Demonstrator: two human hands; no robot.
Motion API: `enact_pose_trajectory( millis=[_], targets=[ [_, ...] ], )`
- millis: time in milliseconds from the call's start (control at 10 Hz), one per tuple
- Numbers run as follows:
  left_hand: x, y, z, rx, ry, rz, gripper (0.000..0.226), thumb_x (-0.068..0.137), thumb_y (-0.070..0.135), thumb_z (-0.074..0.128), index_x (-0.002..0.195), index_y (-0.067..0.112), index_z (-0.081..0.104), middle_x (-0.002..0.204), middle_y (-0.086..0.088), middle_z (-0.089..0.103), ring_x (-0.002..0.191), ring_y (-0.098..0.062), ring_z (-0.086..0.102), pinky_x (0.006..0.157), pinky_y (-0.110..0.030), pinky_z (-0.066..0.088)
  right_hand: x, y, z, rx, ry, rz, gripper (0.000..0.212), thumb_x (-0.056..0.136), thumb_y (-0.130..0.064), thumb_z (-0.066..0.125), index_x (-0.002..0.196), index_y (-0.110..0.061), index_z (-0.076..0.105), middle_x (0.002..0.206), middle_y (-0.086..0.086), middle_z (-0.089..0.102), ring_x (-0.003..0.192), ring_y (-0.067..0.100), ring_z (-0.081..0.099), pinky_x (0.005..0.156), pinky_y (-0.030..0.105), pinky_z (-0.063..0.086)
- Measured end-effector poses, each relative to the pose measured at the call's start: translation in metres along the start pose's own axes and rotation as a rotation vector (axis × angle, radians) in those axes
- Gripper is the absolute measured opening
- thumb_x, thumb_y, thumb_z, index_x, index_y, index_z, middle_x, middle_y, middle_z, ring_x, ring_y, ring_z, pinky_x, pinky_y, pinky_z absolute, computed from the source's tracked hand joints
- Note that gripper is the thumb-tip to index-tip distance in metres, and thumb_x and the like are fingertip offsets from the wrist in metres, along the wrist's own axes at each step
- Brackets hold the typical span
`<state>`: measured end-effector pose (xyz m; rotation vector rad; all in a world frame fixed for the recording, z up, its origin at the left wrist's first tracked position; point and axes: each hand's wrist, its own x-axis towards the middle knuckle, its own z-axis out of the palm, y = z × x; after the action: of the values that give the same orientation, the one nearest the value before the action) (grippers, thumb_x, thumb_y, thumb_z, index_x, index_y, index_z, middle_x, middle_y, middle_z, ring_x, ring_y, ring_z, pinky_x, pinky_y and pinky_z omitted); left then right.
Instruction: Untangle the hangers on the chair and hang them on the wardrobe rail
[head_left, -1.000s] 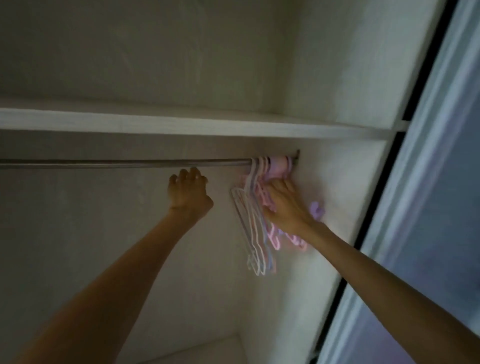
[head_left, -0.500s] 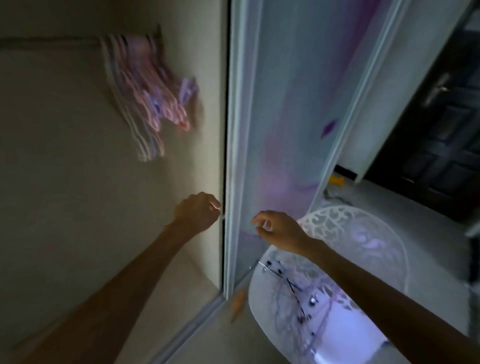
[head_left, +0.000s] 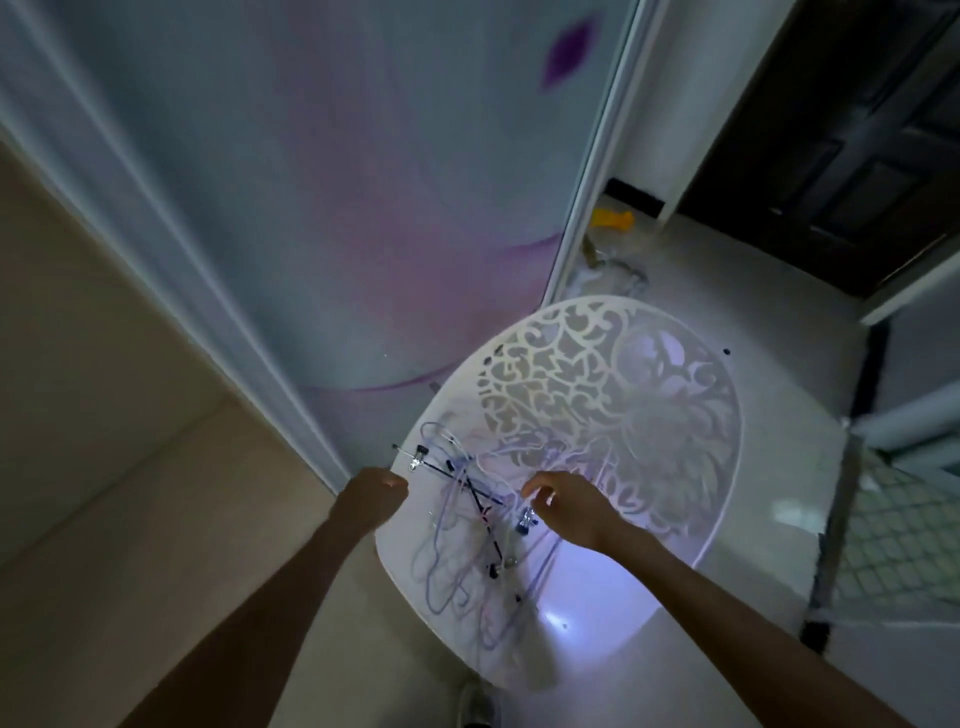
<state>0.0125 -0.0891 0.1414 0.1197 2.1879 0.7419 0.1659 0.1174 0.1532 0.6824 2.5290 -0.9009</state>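
The room is dim, with a pale glossy floor (head_left: 779, 415) and a dark panelled door (head_left: 857, 130) at the far right. A sliding wardrobe door with a pale blue and purple swirl print (head_left: 363, 208) stands just ahead of me, its light frame running down to the floor beside the beige wardrobe interior (head_left: 104, 415) on my left. A small yellow object (head_left: 613, 218) lies on the floor near the door's far edge, too blurred to identify.

Below me is a white round-backed plastic chair with a cut-out floral pattern (head_left: 597, 374). On its seat lies a tangled heap of thin pale wire hangers mixed with black clip hangers (head_left: 467, 519), the strands crossing one another.

My left hand (head_left: 371, 496) hovers at the chair's left edge, fingers curled into a loose fist, holding nothing. My right hand (head_left: 566, 501) hangs just over the tangle, fingers half bent and spread, gripping nothing.
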Motion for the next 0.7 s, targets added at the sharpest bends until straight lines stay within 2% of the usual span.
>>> enact_pose_trajectory(
  millis=[100, 200, 300, 400, 500, 600, 700],
  targets=[
    [0.042, -0.003, 0.036, -0.101, -0.029, -0.132, 0.038, 0.091, 0.016, 0.050, 0.122, -0.004, 0.058, 0.128, -0.018, 0.058, 0.119, -0.032, 0.056, 0.097, -0.036, 0.047, 0.039, 0.041, 0.010, 0.043, -0.034, 0.088, 0.022, 0.089, -0.013, 0.050, 0.102, -0.020, 0.065, 0.098, 0.002, 0.064, 0.097, 0.022, 0.063, 0.074, 0.025, 0.044],
    [0.069, -0.016, 0.067, -0.095, -0.054, -0.210, 0.042, 0.091, 0.015, 0.049, 0.128, -0.003, 0.053, 0.134, -0.017, 0.053, 0.125, -0.030, 0.052, 0.101, -0.034, 0.043, 0.076, 0.074, 0.037, 0.069, -0.068, 0.228, 0.020, 0.089, -0.019, 0.051, 0.103, -0.017, 0.064, 0.112, 0.005, 0.062, 0.108, 0.022, 0.059, 0.079, 0.025, 0.043],
    [0.096, -0.037, 0.094, -0.095, -0.064, -0.229, 0.041, 0.096, 0.004, 0.041, 0.137, 0.002, 0.044, 0.143, -0.015, 0.044, 0.131, -0.028, 0.045, 0.108, -0.033, 0.039, 0.104, 0.097, 0.080, 0.120, -0.151, 0.366, 0.030, 0.092, -0.035, 0.049, 0.098, -0.009, 0.062, 0.116, 0.011, 0.061, 0.107, 0.026, 0.058, 0.092, 0.032, 0.046],
    [0.113, -0.071, 0.126, -0.075, -0.114, -0.222, 0.050, 0.094, 0.002, 0.044, 0.143, 0.005, 0.035, 0.146, -0.015, 0.040, 0.131, -0.029, 0.044, 0.108, -0.033, 0.039, 0.122, 0.101, 0.121, 0.212, -0.254, 0.379, 0.042, 0.091, -0.047, 0.049, 0.086, -0.007, 0.062, 0.093, 0.014, 0.064, 0.096, 0.030, 0.063, 0.075, 0.027, 0.044],
    [0.110, -0.079, 0.144, -0.076, -0.154, -0.207, 0.050, 0.089, 0.002, 0.050, 0.138, 0.008, 0.044, 0.138, -0.013, 0.050, 0.125, -0.028, 0.051, 0.104, -0.035, 0.044, 0.126, 0.098, 0.151, 0.269, -0.090, 0.356, 0.042, 0.092, -0.034, 0.055, 0.055, -0.017, 0.042, 0.063, 0.002, 0.054, 0.070, 0.018, 0.055, 0.063, 0.023, 0.034],
    [0.111, -0.090, 0.148, -0.104, -0.093, -0.166, 0.064, 0.066, 0.016, 0.059, 0.129, 0.005, 0.052, 0.128, -0.016, 0.058, 0.120, -0.029, 0.056, 0.102, -0.036, 0.045, 0.125, 0.101, 0.159, 0.640, 0.082, 0.336, 0.027, 0.093, -0.018, 0.056, 0.068, -0.009, 0.061, 0.050, -0.006, 0.064, 0.036, 0.001, 0.052, 0.042, 0.016, 0.040],
    [0.109, -0.092, 0.141, -0.081, -0.059, -0.139, 0.066, 0.064, 0.014, 0.066, 0.128, 0.005, 0.053, 0.126, -0.018, 0.059, 0.120, -0.033, 0.055, 0.098, -0.034, 0.042, 0.106, 0.105, 0.145, 0.923, 0.080, 0.228, 0.013, 0.094, -0.006, 0.052, 0.090, 0.001, 0.061, 0.047, -0.008, 0.064, 0.031, 0.002, 0.049, 0.036, 0.013, 0.039]
  ],
)
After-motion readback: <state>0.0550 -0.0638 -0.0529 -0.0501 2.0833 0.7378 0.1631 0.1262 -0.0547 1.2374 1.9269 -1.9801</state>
